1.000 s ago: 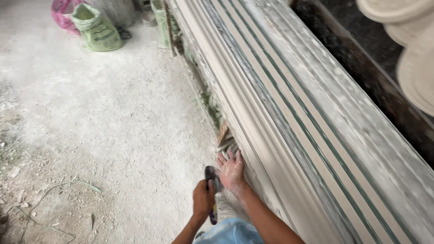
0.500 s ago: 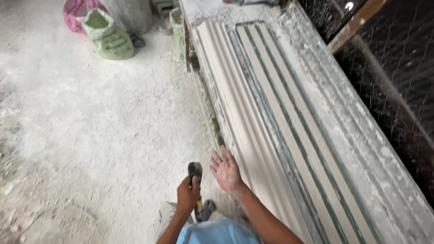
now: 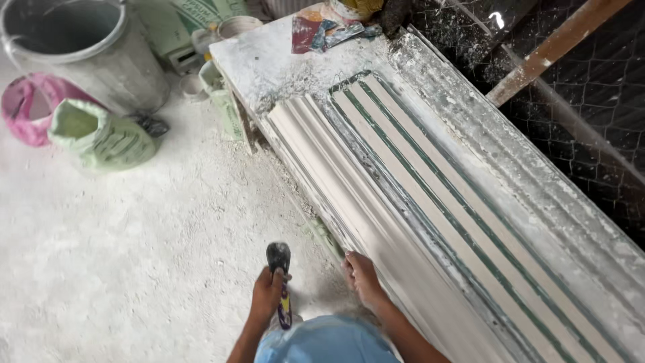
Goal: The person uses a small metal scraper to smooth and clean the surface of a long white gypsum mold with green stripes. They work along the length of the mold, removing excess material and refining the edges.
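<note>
While the left hand (image 3: 267, 296) holds a small scraper (image 3: 279, 282) with its fingers wrapped tight around the handle, the right hand (image 3: 363, 279) rests on the near edge of a long white ridged strip (image 3: 349, 202). The right fingers lie close together, pressed on the strip's edge at about 6 o'clock in the view. The scraper's dark blade points up toward 12 o'clock, just left of the strip and not touching it.

The strip lies along the long desk (image 3: 269, 60), running from 12 o'clock down to 5 o'clock. Beside it, toward 3 o'clock, sits a ridged mould with green lines (image 3: 457, 195).

The strip looks long, thin and brittle. If the right hand pushes hard at one spot, it may crack or snap, I think. It sits at the very edge of the desk, so a shove could slide it off onto the dusty floor (image 3: 121, 255). The blade could nick the soft white edge if it slips. It is also close to the right fingers, so a slip could cut them. The floor is thick with white powder, so feet may skid.

At 10 o'clock stand a grey bucket (image 3: 87, 54), a green sack (image 3: 101, 138) and a pink bag (image 3: 23, 111), well apart from the hands.
</note>
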